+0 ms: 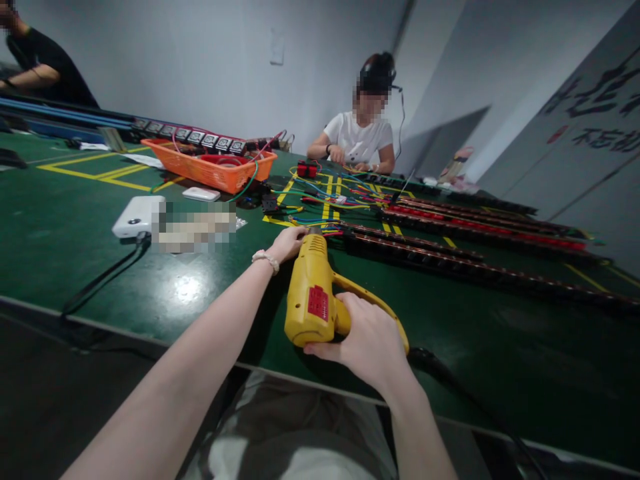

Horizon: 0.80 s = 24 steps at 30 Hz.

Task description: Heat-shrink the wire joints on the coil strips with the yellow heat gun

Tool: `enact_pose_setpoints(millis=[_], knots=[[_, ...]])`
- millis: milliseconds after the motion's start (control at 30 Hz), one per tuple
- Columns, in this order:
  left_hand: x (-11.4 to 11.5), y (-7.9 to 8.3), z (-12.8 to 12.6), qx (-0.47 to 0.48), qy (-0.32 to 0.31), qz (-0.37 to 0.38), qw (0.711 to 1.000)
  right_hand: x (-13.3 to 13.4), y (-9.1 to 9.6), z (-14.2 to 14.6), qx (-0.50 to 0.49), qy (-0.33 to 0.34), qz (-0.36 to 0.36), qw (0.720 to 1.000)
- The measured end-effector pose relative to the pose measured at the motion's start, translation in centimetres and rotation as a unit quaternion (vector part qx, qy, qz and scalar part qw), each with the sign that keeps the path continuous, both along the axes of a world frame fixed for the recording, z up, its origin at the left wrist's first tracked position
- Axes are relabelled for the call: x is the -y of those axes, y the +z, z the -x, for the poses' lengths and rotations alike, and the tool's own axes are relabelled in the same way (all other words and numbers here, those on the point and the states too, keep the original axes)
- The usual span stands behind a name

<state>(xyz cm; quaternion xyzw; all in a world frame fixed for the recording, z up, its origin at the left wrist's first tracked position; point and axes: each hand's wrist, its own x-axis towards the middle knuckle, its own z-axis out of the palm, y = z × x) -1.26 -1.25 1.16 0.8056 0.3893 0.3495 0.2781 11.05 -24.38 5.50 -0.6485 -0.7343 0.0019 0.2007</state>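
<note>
My right hand (369, 341) is wrapped round the handle of a yellow electric screwdriver (314, 291) with a red label, its nose pointing away from me over the green table (75, 227). My left hand (287, 243), with a bead bracelet at the wrist, reaches past the tool's nose. Its fingers are closed on something small among the coloured wires (330, 200); I cannot make out what. A long black power strip (450, 263) starts just right of that hand.
More long black and red strips (490, 223) lie to the right. An orange basket (210, 168), a white box (136, 217) with a black cable and a small white device (201, 194) sit to the left. A person in white (361, 137) works opposite; another person (43, 67) sits far left.
</note>
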Motion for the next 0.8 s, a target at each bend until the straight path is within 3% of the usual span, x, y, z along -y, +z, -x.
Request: enact_pose_setpoints(millis=[300,500,800], knots=[[-0.4,-0.9,-0.2,-0.029,0.007,-0.068,0.997,0.1,-0.3,-1.6,0.016,-0.019,-0.001,1.0],[-0.1,-0.6,-0.1,-0.041,0.002,-0.072,0.997,0.6,-1.0,-3.7,0.054,-0.074,-0.035,0.995],[-0.5,-0.9,-0.2,-0.052,0.01,-0.076,0.996,0.6,-1.0,-3.5,0.059,-0.071,-0.04,0.995]])
